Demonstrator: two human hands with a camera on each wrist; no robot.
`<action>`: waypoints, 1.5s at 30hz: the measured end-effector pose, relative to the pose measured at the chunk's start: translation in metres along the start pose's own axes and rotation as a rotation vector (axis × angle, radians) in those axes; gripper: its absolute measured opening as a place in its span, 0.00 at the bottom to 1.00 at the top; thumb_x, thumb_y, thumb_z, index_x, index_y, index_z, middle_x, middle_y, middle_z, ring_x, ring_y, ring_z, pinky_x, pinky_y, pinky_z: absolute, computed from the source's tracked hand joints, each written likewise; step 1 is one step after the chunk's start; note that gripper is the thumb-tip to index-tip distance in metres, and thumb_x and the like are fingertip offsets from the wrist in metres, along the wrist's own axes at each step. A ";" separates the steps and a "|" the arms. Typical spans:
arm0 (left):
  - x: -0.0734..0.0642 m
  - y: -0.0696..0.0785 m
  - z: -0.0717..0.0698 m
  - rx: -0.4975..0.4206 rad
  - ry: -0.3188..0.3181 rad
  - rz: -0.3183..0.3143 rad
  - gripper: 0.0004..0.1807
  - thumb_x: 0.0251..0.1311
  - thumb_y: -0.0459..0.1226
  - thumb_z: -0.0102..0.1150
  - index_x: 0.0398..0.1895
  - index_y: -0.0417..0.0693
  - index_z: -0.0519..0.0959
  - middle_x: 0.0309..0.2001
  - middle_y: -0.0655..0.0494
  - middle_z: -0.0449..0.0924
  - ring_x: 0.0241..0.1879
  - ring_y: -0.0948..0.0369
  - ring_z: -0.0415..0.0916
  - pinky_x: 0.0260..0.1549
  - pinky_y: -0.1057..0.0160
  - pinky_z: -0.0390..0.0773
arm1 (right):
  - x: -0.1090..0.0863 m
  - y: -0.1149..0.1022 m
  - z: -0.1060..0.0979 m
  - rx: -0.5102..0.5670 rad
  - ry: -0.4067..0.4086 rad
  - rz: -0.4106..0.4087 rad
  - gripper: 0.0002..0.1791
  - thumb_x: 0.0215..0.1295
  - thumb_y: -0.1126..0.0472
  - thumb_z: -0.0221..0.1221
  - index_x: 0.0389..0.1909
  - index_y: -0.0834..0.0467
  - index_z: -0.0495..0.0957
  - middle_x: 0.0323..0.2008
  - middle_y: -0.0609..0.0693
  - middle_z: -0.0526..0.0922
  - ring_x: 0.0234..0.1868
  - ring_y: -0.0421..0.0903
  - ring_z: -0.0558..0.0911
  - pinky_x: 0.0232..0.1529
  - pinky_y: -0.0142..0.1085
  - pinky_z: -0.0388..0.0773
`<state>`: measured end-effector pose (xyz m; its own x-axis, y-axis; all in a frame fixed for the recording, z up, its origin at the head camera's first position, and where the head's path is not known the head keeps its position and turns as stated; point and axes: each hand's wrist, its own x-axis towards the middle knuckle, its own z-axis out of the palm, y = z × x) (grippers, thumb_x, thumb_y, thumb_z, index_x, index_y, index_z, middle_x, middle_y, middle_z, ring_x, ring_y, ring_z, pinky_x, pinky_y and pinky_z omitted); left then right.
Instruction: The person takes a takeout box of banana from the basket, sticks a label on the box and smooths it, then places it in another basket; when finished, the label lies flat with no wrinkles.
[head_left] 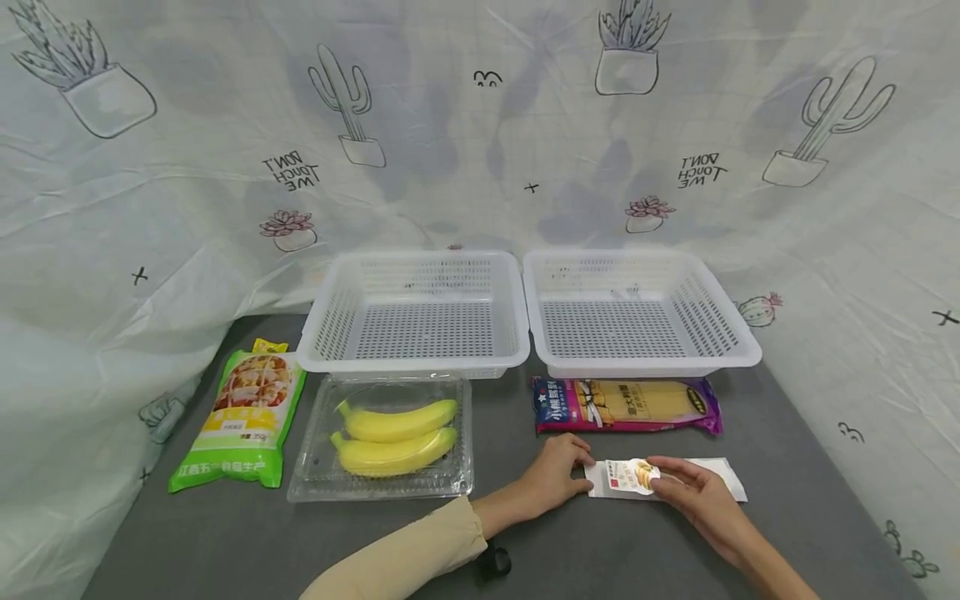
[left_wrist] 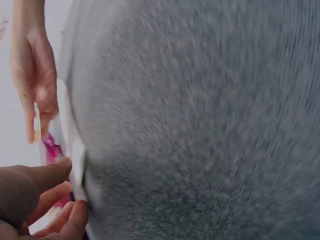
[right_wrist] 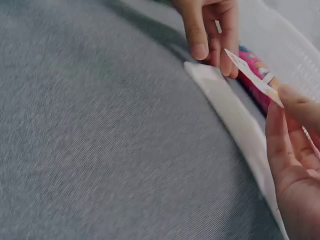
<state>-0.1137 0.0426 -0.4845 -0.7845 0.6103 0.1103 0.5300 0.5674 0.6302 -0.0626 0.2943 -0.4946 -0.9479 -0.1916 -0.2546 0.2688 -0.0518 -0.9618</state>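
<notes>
A long flat white strip (head_left: 729, 477) lies on the dark cloth in front of the pasta packet (head_left: 645, 404). My left hand (head_left: 551, 479) is at the strip's left end, with thumb and fingers about its edges. In the left wrist view that hand's fingers (left_wrist: 77, 220) touch the strip (left_wrist: 75, 145). My right hand (head_left: 701, 504) pinches a small white picture label (head_left: 626, 475) between thumb and fingers, above the strip. In the right wrist view the label (right_wrist: 252, 75) stands tilted, raised clear of the strip (right_wrist: 225, 102).
Two white perforated baskets (head_left: 412, 367) (head_left: 652, 367) stand side by side at the back. A clear plastic box (head_left: 307, 475) holds two bananas (head_left: 397, 454). At far left lies a green food bag (head_left: 240, 417). A small black object (head_left: 495, 561) is near the left sleeve (head_left: 408, 554).
</notes>
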 end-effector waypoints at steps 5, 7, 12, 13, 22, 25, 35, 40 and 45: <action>-0.015 0.005 -0.015 -0.013 -0.011 0.034 0.10 0.55 0.35 0.69 0.41 0.44 0.86 0.48 0.53 0.81 0.50 0.63 0.76 0.48 0.68 0.74 | 0.003 -0.012 0.001 0.082 -0.014 0.071 0.15 0.67 0.70 0.55 0.47 0.49 0.79 0.46 0.40 0.81 0.46 0.34 0.79 0.47 0.31 0.78; -0.024 0.008 -0.024 -0.034 -0.018 0.055 0.10 0.56 0.35 0.68 0.41 0.45 0.86 0.48 0.54 0.81 0.51 0.64 0.76 0.48 0.69 0.74 | 0.004 -0.017 0.002 0.129 -0.025 0.104 0.15 0.67 0.71 0.55 0.45 0.47 0.79 0.46 0.40 0.81 0.46 0.34 0.78 0.48 0.32 0.77; -0.047 0.012 -0.048 -0.189 -0.028 0.085 0.09 0.57 0.34 0.67 0.42 0.46 0.86 0.49 0.56 0.81 0.49 0.68 0.76 0.41 0.76 0.74 | 0.006 -0.027 0.005 0.193 -0.024 0.168 0.15 0.68 0.70 0.56 0.42 0.44 0.80 0.46 0.41 0.80 0.45 0.36 0.78 0.49 0.33 0.77; -0.051 0.012 -0.053 -0.223 -0.022 0.089 0.09 0.57 0.34 0.67 0.42 0.46 0.86 0.49 0.56 0.82 0.49 0.68 0.76 0.40 0.76 0.74 | 0.006 -0.029 0.006 0.201 -0.025 0.178 0.15 0.67 0.69 0.56 0.42 0.44 0.80 0.46 0.42 0.80 0.45 0.36 0.78 0.49 0.33 0.77; -0.087 0.000 -0.111 -0.446 0.040 0.068 0.11 0.56 0.34 0.67 0.43 0.47 0.85 0.51 0.55 0.81 0.50 0.64 0.78 0.44 0.69 0.78 | 0.012 -0.037 0.011 0.283 -0.121 0.182 0.16 0.69 0.71 0.53 0.43 0.46 0.80 0.46 0.43 0.80 0.45 0.38 0.79 0.50 0.34 0.77; -0.100 -0.012 -0.130 -0.480 0.034 0.118 0.12 0.57 0.34 0.66 0.45 0.46 0.85 0.52 0.55 0.81 0.48 0.64 0.79 0.44 0.64 0.79 | 0.016 -0.040 0.012 0.276 -0.140 0.189 0.16 0.69 0.70 0.53 0.43 0.44 0.81 0.45 0.43 0.80 0.45 0.37 0.79 0.50 0.34 0.76; -0.161 -0.054 -0.178 -0.550 0.143 0.064 0.14 0.57 0.33 0.65 0.47 0.44 0.83 0.53 0.42 0.78 0.53 0.63 0.77 0.42 0.55 0.80 | 0.025 -0.051 0.019 0.286 -0.206 0.203 0.16 0.70 0.69 0.53 0.43 0.45 0.83 0.44 0.44 0.79 0.45 0.38 0.80 0.53 0.34 0.75; -0.194 -0.080 -0.201 -0.488 0.275 -0.004 0.16 0.55 0.26 0.64 0.48 0.42 0.83 0.54 0.42 0.77 0.53 0.65 0.76 0.41 0.57 0.81 | 0.030 -0.055 0.026 0.259 -0.187 0.212 0.13 0.69 0.68 0.55 0.44 0.46 0.82 0.47 0.43 0.78 0.47 0.38 0.80 0.54 0.35 0.74; -0.225 -0.114 -0.215 -0.254 0.410 -0.084 0.21 0.48 0.25 0.68 0.48 0.46 0.83 0.61 0.50 0.72 0.60 0.72 0.66 0.49 0.73 0.72 | 0.037 -0.058 0.038 0.258 -0.206 0.217 0.14 0.69 0.68 0.55 0.47 0.49 0.82 0.47 0.44 0.77 0.48 0.39 0.79 0.54 0.36 0.74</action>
<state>-0.0670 -0.2785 -0.4158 -0.9103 0.2711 0.3127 0.4044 0.4212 0.8118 -0.1072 0.2530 -0.4444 -0.8170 -0.4165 -0.3988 0.5185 -0.2281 -0.8241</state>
